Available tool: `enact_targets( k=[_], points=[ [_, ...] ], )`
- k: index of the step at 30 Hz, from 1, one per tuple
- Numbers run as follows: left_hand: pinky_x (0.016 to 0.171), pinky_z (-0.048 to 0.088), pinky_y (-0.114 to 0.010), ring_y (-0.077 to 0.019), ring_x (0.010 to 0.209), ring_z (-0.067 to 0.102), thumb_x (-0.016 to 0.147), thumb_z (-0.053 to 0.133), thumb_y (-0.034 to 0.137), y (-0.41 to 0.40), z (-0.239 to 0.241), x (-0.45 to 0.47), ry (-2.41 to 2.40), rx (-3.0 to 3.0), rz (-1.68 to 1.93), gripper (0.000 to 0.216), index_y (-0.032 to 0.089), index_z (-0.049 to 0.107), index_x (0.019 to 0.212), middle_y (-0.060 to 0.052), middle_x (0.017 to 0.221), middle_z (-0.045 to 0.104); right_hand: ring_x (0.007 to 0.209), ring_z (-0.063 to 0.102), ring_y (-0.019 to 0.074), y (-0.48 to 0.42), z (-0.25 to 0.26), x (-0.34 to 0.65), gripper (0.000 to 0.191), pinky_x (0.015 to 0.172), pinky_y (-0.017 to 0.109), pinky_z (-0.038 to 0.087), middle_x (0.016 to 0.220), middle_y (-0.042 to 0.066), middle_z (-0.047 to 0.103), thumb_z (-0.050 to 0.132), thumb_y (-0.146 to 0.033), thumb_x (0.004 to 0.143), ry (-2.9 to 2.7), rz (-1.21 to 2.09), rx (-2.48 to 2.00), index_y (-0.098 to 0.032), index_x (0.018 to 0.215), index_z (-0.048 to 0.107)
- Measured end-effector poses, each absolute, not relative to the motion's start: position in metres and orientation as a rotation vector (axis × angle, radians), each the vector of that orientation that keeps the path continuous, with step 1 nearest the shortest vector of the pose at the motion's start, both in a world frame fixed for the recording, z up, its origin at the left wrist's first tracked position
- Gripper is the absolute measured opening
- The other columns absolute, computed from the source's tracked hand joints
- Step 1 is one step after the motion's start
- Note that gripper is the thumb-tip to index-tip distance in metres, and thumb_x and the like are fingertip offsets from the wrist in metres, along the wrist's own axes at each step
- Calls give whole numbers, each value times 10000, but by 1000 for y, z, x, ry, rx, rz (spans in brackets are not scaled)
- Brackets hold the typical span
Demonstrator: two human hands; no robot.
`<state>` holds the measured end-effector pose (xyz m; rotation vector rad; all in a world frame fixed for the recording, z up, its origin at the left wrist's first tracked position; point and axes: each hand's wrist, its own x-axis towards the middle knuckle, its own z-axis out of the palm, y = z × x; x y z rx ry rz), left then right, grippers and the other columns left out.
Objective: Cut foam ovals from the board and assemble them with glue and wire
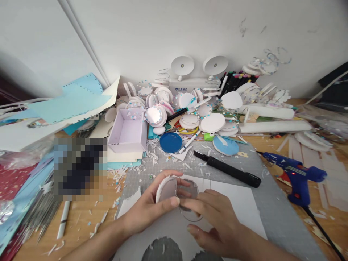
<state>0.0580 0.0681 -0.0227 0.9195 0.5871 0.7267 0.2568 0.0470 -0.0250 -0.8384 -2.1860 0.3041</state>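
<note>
My left hand [156,203] is closed around a thin white disc [167,190] with a rough edge, its thumb lying over the face. My right hand [214,217] reaches in from the other side, the index fingertip at the disc's near edge by the left thumb. Its thumb stands apart below, and I see nothing gripped there. Beneath both hands lies a white sheet [239,201] with round holes cut out of it and a drawn circle outline. A black-handled craft knife [228,168] rests beyond the right hand, touching neither hand.
A grey cutting mat [282,206] lies under the sheet. At right is a blue glue gun [296,174] with a lit red light and trailing cord. Behind stand a pale open box [127,128], a blue lid [170,142] and piled white discs [212,122]. Scraps litter the table.
</note>
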Motion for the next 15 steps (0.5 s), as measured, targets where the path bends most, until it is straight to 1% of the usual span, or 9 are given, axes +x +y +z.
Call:
enact_targets(
  k=[4,7,10,12,15],
  points=[
    [978,427,-358,-216,1133,568,841,667,336,68,-19,59,623,1038,705,401,309,520,1214,-39,1256,561,592,637,150,45,-29,255,313,536,287,429,729,32,704,424,-417,947,-2216,259,-843,-178,1103,552],
    [1008,411,-367,-227,1179,538,820,692,330,67,-18,59,619,1089,695,429,305,528,1217,-37,1255,554,657,674,162,45,-29,254,318,560,297,443,801,57,736,431,-409,951,-2248,214,-820,-160,1108,552],
    [1044,380,-391,-244,1220,506,820,693,319,66,-20,59,640,1127,693,442,293,526,1228,-45,1264,551,660,674,165,46,-27,253,240,556,303,436,828,55,744,465,-309,940,-2263,214,-817,-154,1100,555],
    [1059,369,-409,-250,1228,501,827,684,322,66,-21,59,655,1126,704,431,290,528,1227,-46,1267,555,647,663,169,46,-26,253,200,556,311,435,816,55,737,457,-226,924,-2268,262,-804,-154,1084,554],
    [1049,387,-435,-262,1197,539,853,649,354,66,-23,60,651,1055,739,373,285,541,1204,-50,1264,571,631,649,166,46,-27,253,198,565,308,450,786,59,722,416,-150,913,-2236,307,-766,-150,1070,537]
  ],
)
